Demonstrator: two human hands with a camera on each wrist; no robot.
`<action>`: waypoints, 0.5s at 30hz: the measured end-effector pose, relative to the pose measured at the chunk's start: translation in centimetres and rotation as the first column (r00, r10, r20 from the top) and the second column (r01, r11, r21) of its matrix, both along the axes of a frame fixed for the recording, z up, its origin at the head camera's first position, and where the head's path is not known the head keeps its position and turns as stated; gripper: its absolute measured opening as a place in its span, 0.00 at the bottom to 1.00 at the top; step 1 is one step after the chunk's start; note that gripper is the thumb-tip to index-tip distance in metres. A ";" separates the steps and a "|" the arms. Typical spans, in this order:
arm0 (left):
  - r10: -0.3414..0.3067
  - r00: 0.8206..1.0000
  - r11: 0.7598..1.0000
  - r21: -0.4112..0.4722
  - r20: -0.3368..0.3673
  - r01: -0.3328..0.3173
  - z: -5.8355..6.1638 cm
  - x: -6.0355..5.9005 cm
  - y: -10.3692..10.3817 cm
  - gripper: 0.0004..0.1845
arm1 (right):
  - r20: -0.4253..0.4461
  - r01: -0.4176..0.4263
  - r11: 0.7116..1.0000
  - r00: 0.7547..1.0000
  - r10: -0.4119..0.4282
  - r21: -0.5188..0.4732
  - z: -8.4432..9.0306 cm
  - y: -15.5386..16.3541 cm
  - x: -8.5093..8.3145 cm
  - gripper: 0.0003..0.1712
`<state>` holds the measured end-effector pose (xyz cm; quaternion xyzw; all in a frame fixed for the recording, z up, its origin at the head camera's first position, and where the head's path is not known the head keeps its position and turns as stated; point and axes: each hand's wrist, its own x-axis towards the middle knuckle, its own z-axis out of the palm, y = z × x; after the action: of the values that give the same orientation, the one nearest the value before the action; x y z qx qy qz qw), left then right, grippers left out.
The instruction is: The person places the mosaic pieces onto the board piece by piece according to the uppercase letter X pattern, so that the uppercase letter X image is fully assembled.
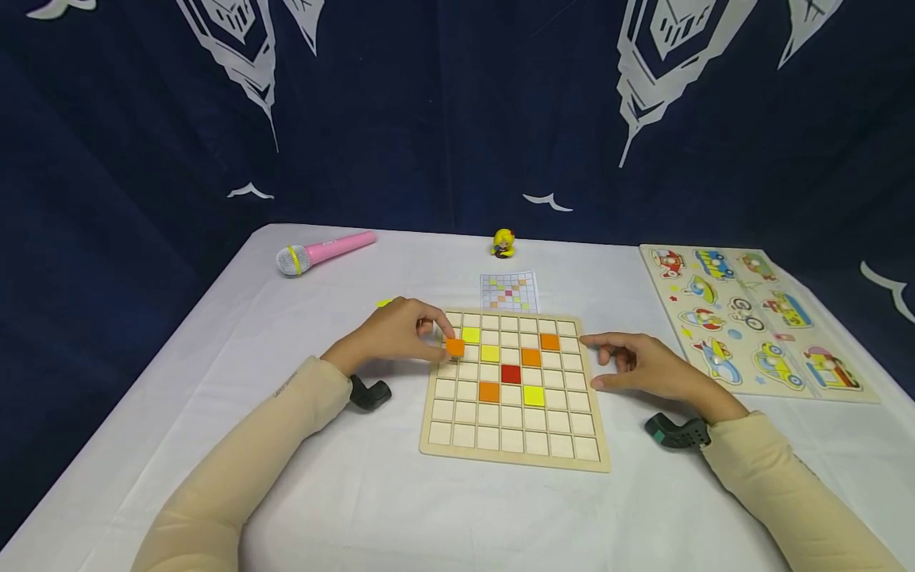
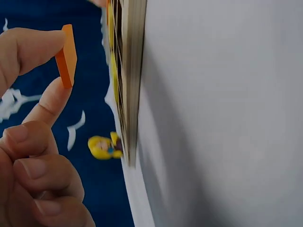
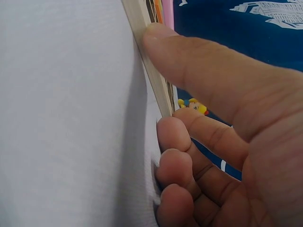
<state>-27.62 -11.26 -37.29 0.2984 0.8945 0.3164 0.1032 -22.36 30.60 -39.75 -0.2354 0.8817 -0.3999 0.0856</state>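
A wooden grid board (image 1: 515,453) lies in the middle of the white table, with yellow, orange and one red tile (image 1: 511,373) set in its squares. My left hand (image 1: 400,332) pinches an orange tile (image 1: 455,347) between thumb and forefinger just above the board's upper left squares; the left wrist view shows that orange tile (image 2: 66,56) held clear of the board edge (image 2: 130,80). My right hand (image 1: 643,367) rests at the board's right edge, its thumb (image 3: 189,61) pressed on the rim (image 3: 151,71) and its other fingers curled on the cloth.
A small pattern card (image 1: 509,291) lies behind the board, and a yellow figurine (image 1: 503,243) stands beyond it. A pink toy microphone (image 1: 325,252) lies at the back left. A vehicle peg puzzle (image 1: 758,318) fills the right side. A yellow tile (image 1: 384,303) lies by my left hand.
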 end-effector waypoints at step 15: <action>-0.130 0.991 0.991 -0.021 0.025 0.130 -0.5 3.8 1.1 0.11 | -0.003 0.006 1.000 1.000 -0.006 0.006 0.0 0.0 0.0 0.38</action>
<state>-23.85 -10.19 -37.77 0.3510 0.8754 0.3026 0.1377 -22.40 30.59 -39.78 -0.2333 0.8837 -0.3971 0.0837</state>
